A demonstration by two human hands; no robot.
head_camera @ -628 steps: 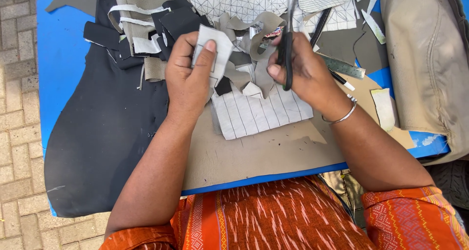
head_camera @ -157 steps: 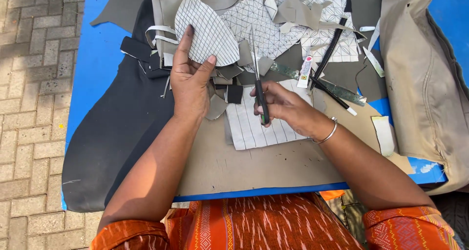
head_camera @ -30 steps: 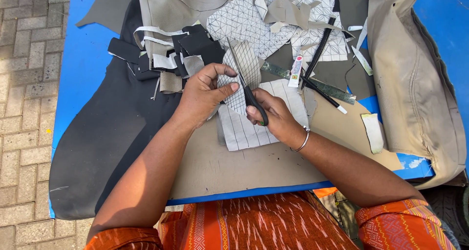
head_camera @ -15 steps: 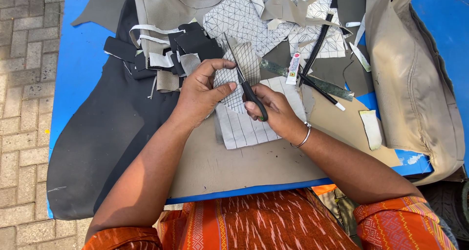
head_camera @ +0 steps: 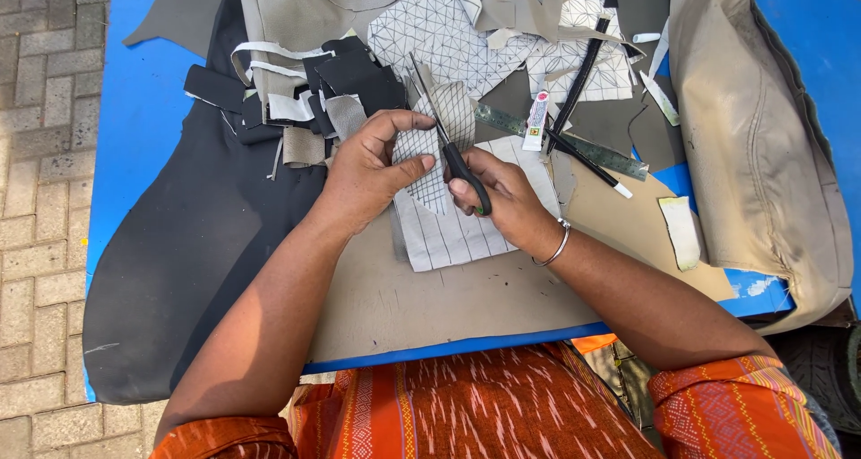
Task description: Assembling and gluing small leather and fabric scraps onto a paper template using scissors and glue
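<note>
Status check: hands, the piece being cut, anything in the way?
Left hand pinching grid-patterned piece. Right hand working scissors into it. Scraps close by, none obstructing.

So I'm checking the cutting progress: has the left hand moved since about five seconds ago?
Yes. The left hand held a grid-printed piece up over the grey scraps; now it sits lower, pinching the patterned strip by the scissors, above the lined sheet.

Worktop (head_camera: 148,145): blue, filling most of the frame.
Black sheet (head_camera: 188,253): large, left half of the worktop.
Beige cover (head_camera: 762,154): bulky, right edge.
Steel ruler (head_camera: 574,145): upper centre-right, slanting.
Glue tube (head_camera: 536,120): small, just across the ruler's left part.
Paving (head_camera: 36,199): brick, far left.
Board (head_camera: 430,302): tan, lower centre.
</note>
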